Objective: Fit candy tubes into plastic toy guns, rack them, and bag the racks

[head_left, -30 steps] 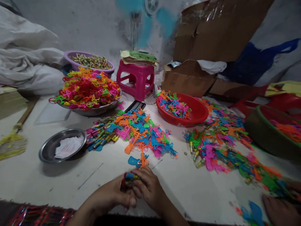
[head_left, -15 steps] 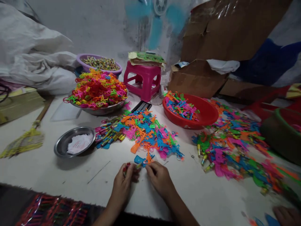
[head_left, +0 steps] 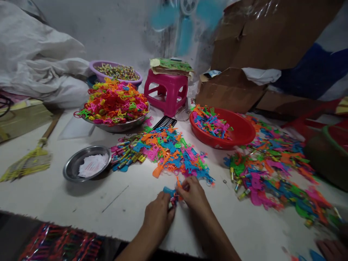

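My left hand (head_left: pixel 160 211) is closed around a small bundle of colorful pieces, whose exact kinds are hard to make out, near the table's front middle. A blue plastic piece (head_left: pixel 169 190) shows at its fingertips. Close beside it on the right, my right hand (head_left: pixel 193 191) pinches an orange plastic piece (head_left: pixel 178 182). The two hands nearly touch. Just beyond them lies a pile of orange, blue, pink and green plastic pieces (head_left: pixel 174 148), with striped tubes (head_left: pixel 130 155) at its left side.
A steel bowl (head_left: pixel 68 167) with paper slips stands left. Behind are a heaped metal basin (head_left: pixel 122 127), a pink stool (head_left: pixel 171 96) and a red basin (head_left: pixel 244 132). More pieces (head_left: pixel 272 174) spread right. Another person's hand (head_left: pixel 330 250) shows at lower right.
My left hand has moved right with its bundle, up to the blue piece. My right hand has shifted slightly right and up, and the orange piece is now raised in its fingers.
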{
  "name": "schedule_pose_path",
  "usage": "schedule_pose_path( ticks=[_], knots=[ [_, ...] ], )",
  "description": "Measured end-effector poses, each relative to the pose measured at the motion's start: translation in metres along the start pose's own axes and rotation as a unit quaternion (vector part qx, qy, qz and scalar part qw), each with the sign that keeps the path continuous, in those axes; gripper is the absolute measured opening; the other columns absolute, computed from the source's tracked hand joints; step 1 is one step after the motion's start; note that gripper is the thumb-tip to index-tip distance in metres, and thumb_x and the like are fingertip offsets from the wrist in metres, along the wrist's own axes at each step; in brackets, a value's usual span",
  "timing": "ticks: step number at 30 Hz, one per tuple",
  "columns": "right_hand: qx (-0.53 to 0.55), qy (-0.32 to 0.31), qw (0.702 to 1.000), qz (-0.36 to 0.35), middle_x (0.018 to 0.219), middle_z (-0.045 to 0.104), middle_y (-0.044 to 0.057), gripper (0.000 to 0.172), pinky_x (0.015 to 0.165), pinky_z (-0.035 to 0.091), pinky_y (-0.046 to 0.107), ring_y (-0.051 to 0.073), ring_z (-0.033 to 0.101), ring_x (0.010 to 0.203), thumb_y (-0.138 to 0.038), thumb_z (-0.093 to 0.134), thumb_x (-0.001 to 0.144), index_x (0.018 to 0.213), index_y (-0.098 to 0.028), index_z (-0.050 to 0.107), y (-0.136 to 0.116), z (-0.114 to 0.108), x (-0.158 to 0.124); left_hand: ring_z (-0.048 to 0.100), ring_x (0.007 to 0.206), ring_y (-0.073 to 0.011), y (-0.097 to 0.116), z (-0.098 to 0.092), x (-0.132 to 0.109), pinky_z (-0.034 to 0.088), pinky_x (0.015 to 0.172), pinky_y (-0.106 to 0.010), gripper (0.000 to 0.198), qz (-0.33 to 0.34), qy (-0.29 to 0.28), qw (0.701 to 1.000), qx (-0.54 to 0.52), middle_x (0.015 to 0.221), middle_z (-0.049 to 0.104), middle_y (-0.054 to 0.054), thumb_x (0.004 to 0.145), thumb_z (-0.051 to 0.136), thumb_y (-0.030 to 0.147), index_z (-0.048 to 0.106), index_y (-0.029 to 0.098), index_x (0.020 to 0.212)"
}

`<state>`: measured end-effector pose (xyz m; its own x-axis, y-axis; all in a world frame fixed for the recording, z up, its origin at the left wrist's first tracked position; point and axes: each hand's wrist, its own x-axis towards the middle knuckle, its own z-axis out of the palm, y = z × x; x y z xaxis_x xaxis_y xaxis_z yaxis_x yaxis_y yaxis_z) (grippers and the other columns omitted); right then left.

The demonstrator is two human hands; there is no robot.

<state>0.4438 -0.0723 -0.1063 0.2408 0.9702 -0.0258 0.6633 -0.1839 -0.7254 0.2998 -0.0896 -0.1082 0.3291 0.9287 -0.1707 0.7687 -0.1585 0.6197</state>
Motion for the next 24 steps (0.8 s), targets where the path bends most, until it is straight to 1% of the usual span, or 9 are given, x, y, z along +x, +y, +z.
schedule_pose_path(
  ticks=[3, 5, 7, 10, 14, 17, 20, 22, 24],
  knots=[
    [0.229, 0.011, 0.972, 0.058, 0.06, 0.049, -0.002, 0.027, 0.049, 0.037, 0.024, 0.012, 0.046, 0.051, -0.038, 0.065, 0.063, 0.059, -0.019, 0.046, 0.007, -0.004, -0.011, 0.054, 0.066, -0.0143, -0.012, -0.005, -0.004, 0.037, 0.061, -0.023, 0.018, -0.003, 0.028, 0.981, -0.194, 0.068, 0.056, -0.001, 0.08, 0.045, 0.03, 0.056, 0.017, 0.073],
    [0.373, 0.008, 0.922, 0.106, 0.057, 0.049, -0.004, 0.034, 0.046, 0.036, 0.022, 0.01, 0.044, 0.047, -0.043, 0.067, 0.061, 0.062, -0.019, 0.043, 0.008, -0.001, -0.019, 0.047, 0.053, -0.0101, -0.017, -0.009, -0.004, 0.034, 0.051, -0.021, 0.025, -0.044, 0.017, 0.931, -0.362, 0.057, 0.048, 0.003, 0.081, 0.044, 0.039, 0.051, 0.017, 0.07],
    [0.464, 0.005, 0.877, 0.125, 0.057, 0.051, -0.005, 0.037, 0.046, 0.037, 0.021, 0.009, 0.045, 0.046, -0.043, 0.07, 0.059, 0.063, -0.019, 0.042, 0.005, 0.005, -0.024, 0.043, 0.047, -0.0084, -0.016, -0.011, -0.005, 0.031, 0.043, -0.019, 0.028, -0.077, -0.006, 0.863, -0.5, 0.055, 0.044, 0.005, 0.08, 0.045, 0.045, 0.047, 0.018, 0.073],
    [0.516, 0.005, 0.848, 0.119, 0.057, 0.051, -0.005, 0.038, 0.047, 0.038, 0.02, 0.008, 0.047, 0.048, -0.037, 0.074, 0.058, 0.063, -0.018, 0.041, -0.004, 0.013, -0.028, 0.05, 0.053, -0.0105, -0.01, -0.008, -0.005, 0.032, 0.04, -0.018, 0.03, -0.085, -0.022, 0.795, -0.6, 0.06, 0.05, 0.004, 0.075, 0.053, 0.047, 0.048, 0.018, 0.078],
    [0.502, 0.06, 0.857, 0.098, 0.058, 0.051, -0.007, 0.036, 0.042, 0.037, 0.017, 0.006, 0.044, 0.044, -0.032, 0.075, 0.058, 0.069, -0.019, 0.043, -0.016, 0.015, -0.033, 0.043, 0.043, -0.0068, -0.004, -0.005, -0.008, 0.025, 0.037, -0.016, 0.034, -0.083, -0.043, 0.788, -0.609, 0.052, 0.05, 0.004, 0.073, 0.057, 0.045, 0.052, 0.015, 0.088],
    [0.485, 0.095, 0.866, 0.079, 0.066, 0.055, -0.005, 0.046, 0.044, 0.04, 0.018, 0.008, 0.05, 0.048, -0.029, 0.075, 0.058, 0.093, -0.022, 0.045, -0.023, 0.012, -0.04, 0.034, 0.039, -0.0034, -0.001, -0.006, -0.01, 0.024, 0.039, -0.016, 0.03, -0.089, -0.015, 0.802, -0.591, 0.046, 0.043, 0.008, 0.068, 0.065, 0.04, 0.055, 0.014, 0.079],
    [0.527, 0.025, 0.849, 0.021, 0.083, 0.06, 0.002, 0.054, 0.062, 0.048, 0.028, 0.016, 0.059, 0.07, -0.037, 0.069, 0.066, 0.112, -0.024, 0.045, -0.024, 0.006, -0.046, 0.028, 0.034, -0.0019, -0.001, -0.009, -0.011, 0.017, 0.036, -0.016, 0.03, -0.126, -0.008, 0.783, -0.609, 0.037, 0.036, 0.01, 0.064, 0.067, 0.041, 0.053, 0.014, 0.063],
    [0.549, -0.066, 0.833, -0.025, 0.099, 0.057, 0.008, 0.045, 0.076, 0.046, 0.036, 0.021, 0.057, 0.083, -0.047, 0.058, 0.072, 0.11, -0.022, 0.054, -0.02, 0.001, -0.048, 0.023, 0.029, -0.0016, -0.002, -0.012, -0.011, 0.012, 0.034, -0.016, 0.033, -0.161, -0.051, 0.74, -0.651, 0.031, 0.032, 0.01, 0.065, 0.065, 0.043, 0.05, 0.014, 0.057],
    [0.521, -0.138, 0.839, -0.076, 0.11, 0.052, 0.009, 0.045, 0.083, 0.042, 0.038, 0.023, 0.054, 0.091, -0.052, 0.052, 0.074, 0.106, -0.022, 0.061, -0.013, -0.007, -0.045, 0.022, 0.027, -0.0009, -0.005, -0.016, -0.011, 0.01, 0.033, -0.016, 0.034, -0.183, -0.113, 0.696, -0.685, 0.029, 0.033, 0.009, 0.064, 0.064, 0.043, 0.05, 0.014, 0.053]
  ],
)
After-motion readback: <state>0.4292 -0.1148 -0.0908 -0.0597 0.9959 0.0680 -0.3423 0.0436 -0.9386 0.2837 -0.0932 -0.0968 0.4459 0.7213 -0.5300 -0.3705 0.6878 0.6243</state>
